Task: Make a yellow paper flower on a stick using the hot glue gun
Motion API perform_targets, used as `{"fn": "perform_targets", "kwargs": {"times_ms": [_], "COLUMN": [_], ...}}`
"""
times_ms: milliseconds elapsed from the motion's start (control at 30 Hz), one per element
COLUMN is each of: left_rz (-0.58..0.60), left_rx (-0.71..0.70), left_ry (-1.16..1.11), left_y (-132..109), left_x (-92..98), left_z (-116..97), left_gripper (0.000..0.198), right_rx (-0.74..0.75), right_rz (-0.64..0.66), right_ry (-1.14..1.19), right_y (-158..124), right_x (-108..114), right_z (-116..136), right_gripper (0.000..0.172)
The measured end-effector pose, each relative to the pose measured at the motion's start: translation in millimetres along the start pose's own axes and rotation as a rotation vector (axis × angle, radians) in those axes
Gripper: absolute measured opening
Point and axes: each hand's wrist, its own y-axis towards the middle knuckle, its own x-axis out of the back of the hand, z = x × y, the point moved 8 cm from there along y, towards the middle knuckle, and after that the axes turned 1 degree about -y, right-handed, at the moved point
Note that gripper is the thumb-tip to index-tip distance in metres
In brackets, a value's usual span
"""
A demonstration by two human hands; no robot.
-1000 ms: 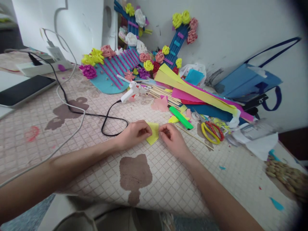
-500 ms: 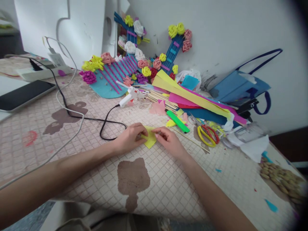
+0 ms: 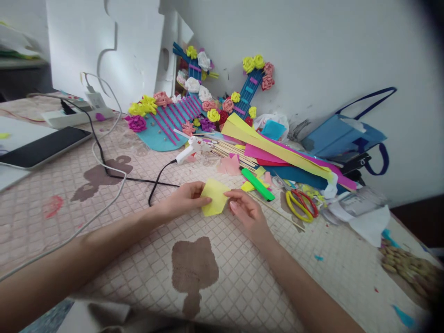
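Observation:
A small yellow felt piece (image 3: 213,196) is held just above the quilted tablecloth (image 3: 243,273) between both hands. My left hand (image 3: 182,200) pinches its left edge with thumb and fingers closed. My right hand (image 3: 247,213) grips its right edge, fingers curled. The piece lies nearly flat, spread wide between the hands.
A white glue gun (image 3: 190,149) with a black cord lies behind the hands. Wooden sticks (image 3: 231,150), a green marker (image 3: 257,183), yellow scissors (image 3: 299,203) and stacked coloured felt sheets (image 3: 277,148) sit to the right. Flower-decorated blue boards (image 3: 169,120) lean against the wall. A phone (image 3: 43,146) and power strip (image 3: 74,115) are at left.
The yellow piece has been opened out wider between the hands and lifted slightly. The camera view tilted up a little.

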Motion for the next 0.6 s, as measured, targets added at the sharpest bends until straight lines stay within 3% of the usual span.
{"fn": "perform_targets", "kwargs": {"times_ms": [100, 233, 467, 600], "left_rz": [0.123, 0.262, 0.250, 0.238], "left_rx": [0.085, 0.057, -0.008, -0.024], "left_ry": [0.073, 0.257, 0.606, 0.662], "left_y": [-6.2, -11.0, -11.2, -12.0], "left_x": [-8.6, -18.5, -22.5, -24.3], "left_z": [-0.2, 0.5, -5.7, -7.4], "left_gripper": [0.027, 0.022, 0.015, 0.016], "right_rx": [-0.052, -0.143, -0.179, -0.186], "right_rz": [0.104, 0.226, 0.253, 0.215], "right_ry": [0.116, 0.189, 0.234, 0.147], "right_y": [-0.9, -2.9, -3.3, -2.4], "right_x": [-9.0, -20.0, -25.9, -26.2], "right_z": [-2.4, -5.6, -6.6, -9.4], "right_gripper": [0.034, 0.041, 0.043, 0.036]}}
